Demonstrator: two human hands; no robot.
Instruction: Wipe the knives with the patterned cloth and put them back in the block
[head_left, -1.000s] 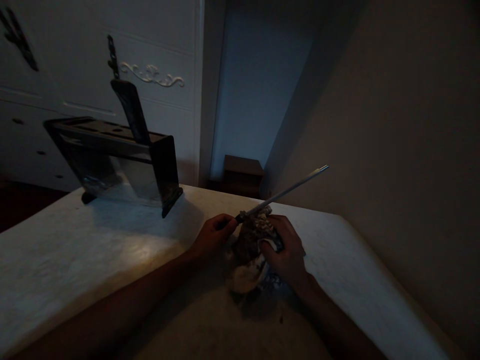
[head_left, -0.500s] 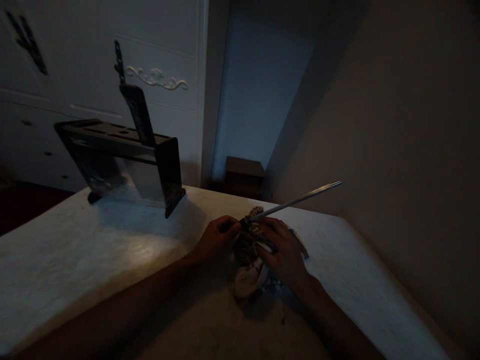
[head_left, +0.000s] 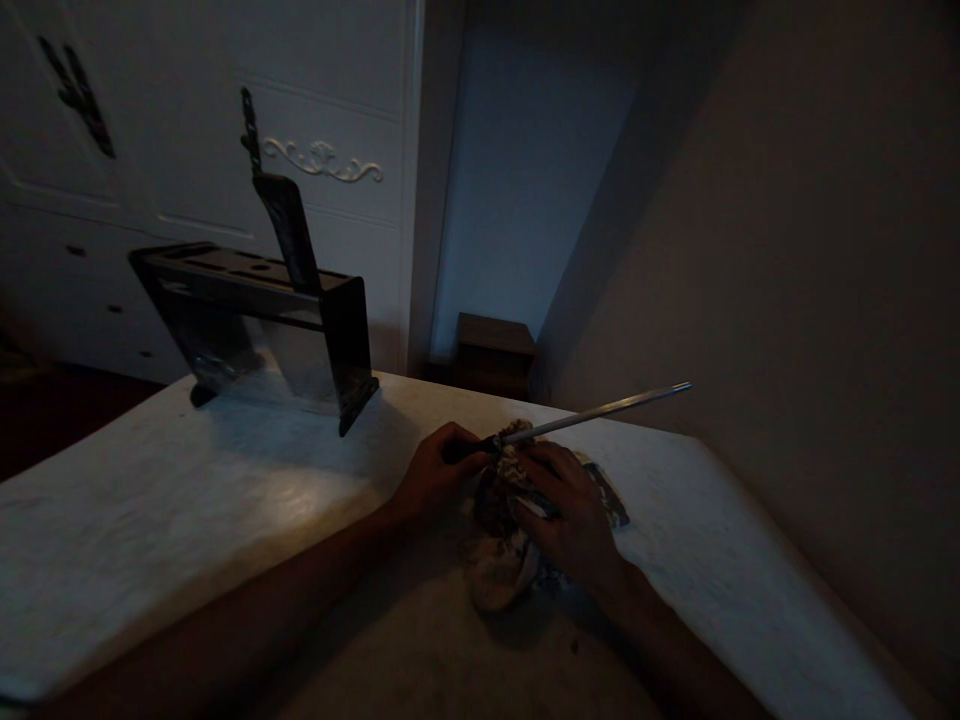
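My left hand is closed around the dark handle of a sharpening steel. Its thin metal rod points right and slightly upward over the table. My right hand grips a crumpled, patterned cloth, with the fingers bent into its folds. Part of the cloth bunches up against the rod near the handle, and the rest hangs below and to the right of the hand. Dim light hides the fine detail of the fingers and of the handle.
On the pale tabletop, at the left, stands a knife block with one dark-handled knife in it. Behind are white cabinets and a small brown box-like piece. A wall rises at the right.
The view has shifted slightly, so the knife block appears farther right. The rod has tipped a little lower, and the cloth now bunches closer around its base. Both hands keep their hold.
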